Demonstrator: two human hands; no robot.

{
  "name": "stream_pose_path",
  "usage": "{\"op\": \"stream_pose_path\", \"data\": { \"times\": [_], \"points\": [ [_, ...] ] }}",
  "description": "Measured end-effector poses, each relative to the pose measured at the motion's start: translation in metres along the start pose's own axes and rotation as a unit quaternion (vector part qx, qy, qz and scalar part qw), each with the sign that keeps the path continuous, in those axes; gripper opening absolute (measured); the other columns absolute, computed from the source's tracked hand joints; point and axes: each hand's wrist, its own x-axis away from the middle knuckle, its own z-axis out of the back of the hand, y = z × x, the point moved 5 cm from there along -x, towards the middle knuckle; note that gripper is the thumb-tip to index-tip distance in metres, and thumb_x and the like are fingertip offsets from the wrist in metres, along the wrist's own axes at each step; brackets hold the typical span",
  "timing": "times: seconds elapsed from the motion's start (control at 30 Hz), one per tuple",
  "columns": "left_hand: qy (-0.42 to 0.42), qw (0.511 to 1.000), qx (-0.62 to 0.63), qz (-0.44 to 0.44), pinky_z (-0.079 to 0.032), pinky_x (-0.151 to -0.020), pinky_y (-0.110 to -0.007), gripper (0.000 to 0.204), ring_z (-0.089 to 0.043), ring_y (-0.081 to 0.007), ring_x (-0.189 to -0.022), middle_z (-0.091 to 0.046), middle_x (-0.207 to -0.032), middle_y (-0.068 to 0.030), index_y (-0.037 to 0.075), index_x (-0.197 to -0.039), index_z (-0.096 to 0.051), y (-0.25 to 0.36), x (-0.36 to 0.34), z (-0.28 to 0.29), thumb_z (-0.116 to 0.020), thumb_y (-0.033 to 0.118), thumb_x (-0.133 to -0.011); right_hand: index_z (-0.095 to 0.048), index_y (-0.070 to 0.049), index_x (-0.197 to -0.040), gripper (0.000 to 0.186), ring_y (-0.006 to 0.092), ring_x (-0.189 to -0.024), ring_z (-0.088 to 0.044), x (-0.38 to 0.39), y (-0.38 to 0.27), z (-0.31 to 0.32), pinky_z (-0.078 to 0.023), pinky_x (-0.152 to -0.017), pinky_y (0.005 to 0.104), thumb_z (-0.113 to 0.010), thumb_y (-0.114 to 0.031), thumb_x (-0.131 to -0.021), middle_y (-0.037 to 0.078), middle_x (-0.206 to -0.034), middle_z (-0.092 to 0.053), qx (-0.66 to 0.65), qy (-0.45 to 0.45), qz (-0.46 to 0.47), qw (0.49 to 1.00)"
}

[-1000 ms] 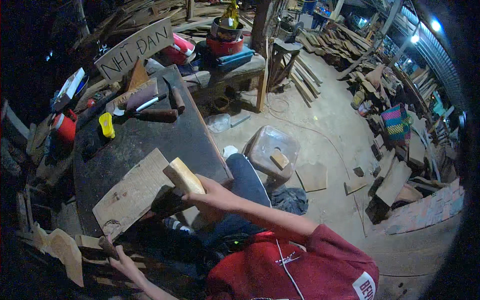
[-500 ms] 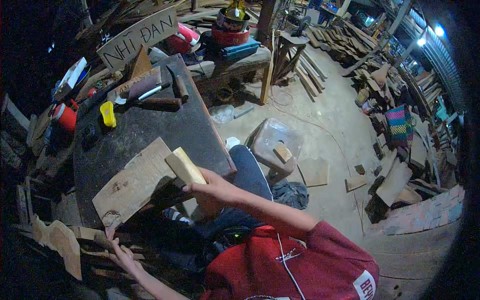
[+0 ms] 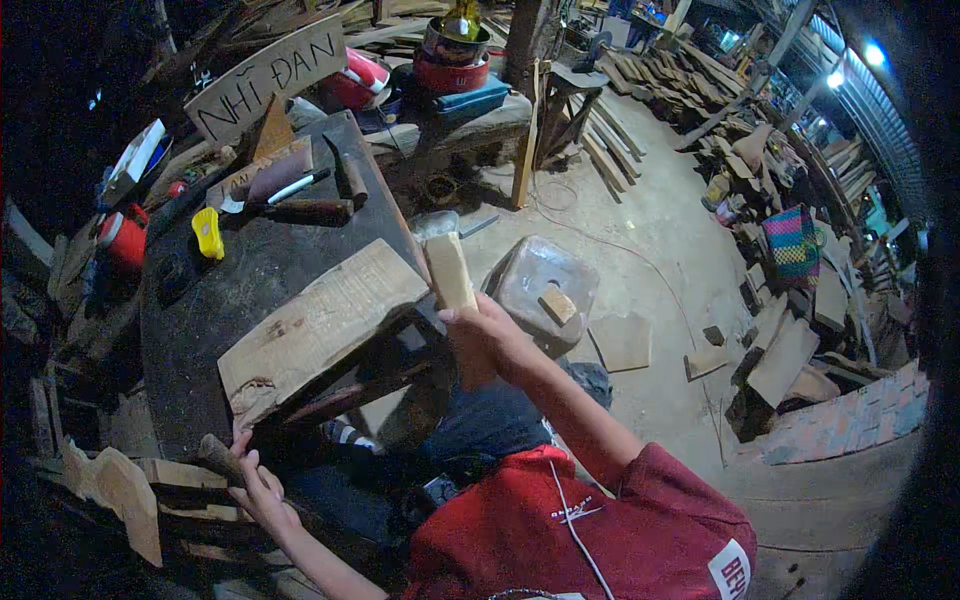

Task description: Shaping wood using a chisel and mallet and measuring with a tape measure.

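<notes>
We hold a pale wooden block (image 3: 449, 272) upright in our right hand (image 3: 487, 335), fingers wrapped around its lower end, which they hide. It stands just beside the near edge of a rough plank (image 3: 320, 328) lying tilted on the dark bench (image 3: 215, 290). Our left hand (image 3: 255, 480) reaches to the plank's lower corner, fingers curled at a dark stub there; whether they grip it we cannot tell. Under the plank all is shadow. Farther back on the bench lie a yellow tool (image 3: 208, 232) and a hammer (image 3: 300, 211), dim.
</notes>
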Motion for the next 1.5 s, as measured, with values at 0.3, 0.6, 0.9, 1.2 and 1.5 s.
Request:
{"op": "stream_pose_path", "data": {
  "times": [0.3,0.6,0.9,1.2,1.5],
  "points": [
    [-0.082,0.981,-0.116,-0.133,-0.041,-0.065,-0.026,0.023,-0.048,-0.0081,-0.059,-0.063,-0.085,-0.0004,0.001,-0.102,-0.062,0.013,-0.008,-0.017,-0.065,0.018,-0.087,-0.051,-0.006,-0.113,0.043,0.0139,-0.066,-0.054,0.010,0.000,0.025,-0.045,-0.058,0.0283,-0.067,-0.034,-0.084,0.003,-0.081,-0.053,0.039,0.022,0.040,0.998],
    [-0.407,0.776,-0.305,-0.372,-0.052,-0.065,-0.038,0.035,-0.065,-0.0296,-0.068,-0.062,-0.071,-0.0123,0.004,-0.081,-0.061,0.067,0.074,-0.162,-0.077,0.034,-0.073,-0.051,-0.007,-0.096,0.028,0.0113,-0.054,-0.046,0.028,0.026,0.064,-0.038,-0.047,0.0265,-0.064,-0.029,-0.085,-0.001,-0.071,-0.048,-0.029,0.139,-0.035,0.989],
    [-0.489,0.646,-0.217,-0.544,-0.051,-0.055,-0.043,0.019,-0.065,-0.0331,-0.067,-0.063,-0.070,-0.0148,0.008,-0.075,-0.056,0.014,0.086,-0.268,-0.059,0.027,-0.077,-0.057,-0.006,-0.082,0.023,0.0159,-0.059,-0.047,0.021,0.037,0.103,-0.036,-0.053,0.0313,-0.057,-0.029,-0.084,0.002,-0.067,-0.051,-0.051,0.254,0.039,0.965],
    [-0.526,0.510,-0.237,-0.638,-0.052,-0.050,-0.040,0.035,-0.068,-0.0290,-0.063,-0.065,-0.070,-0.0139,0.007,-0.084,-0.055,-0.006,0.062,-0.341,-0.063,0.041,-0.079,-0.056,-0.006,-0.086,0.025,0.0126,-0.060,-0.045,0.022,0.050,0.120,-0.034,-0.054,0.0296,-0.056,-0.031,-0.083,0.000,-0.069,-0.049,-0.021,0.286,-0.018,0.958],
    [-0.568,0.497,-0.187,-0.629,-0.050,-0.046,-0.035,0.055,-0.061,-0.0241,-0.057,-0.054,-0.076,-0.0081,0.006,-0.098,-0.054,-0.032,0.049,-0.353,-0.061,0.058,-0.080,-0.057,-0.006,-0.110,0.042,0.0164,-0.088,-0.056,0.024,0.056,0.125,-0.041,-0.080,0.0307,-0.055,-0.041,-0.087,0.005,-0.099,-0.061,-0.017,0.296,-0.063,0.953]
  ]
}}
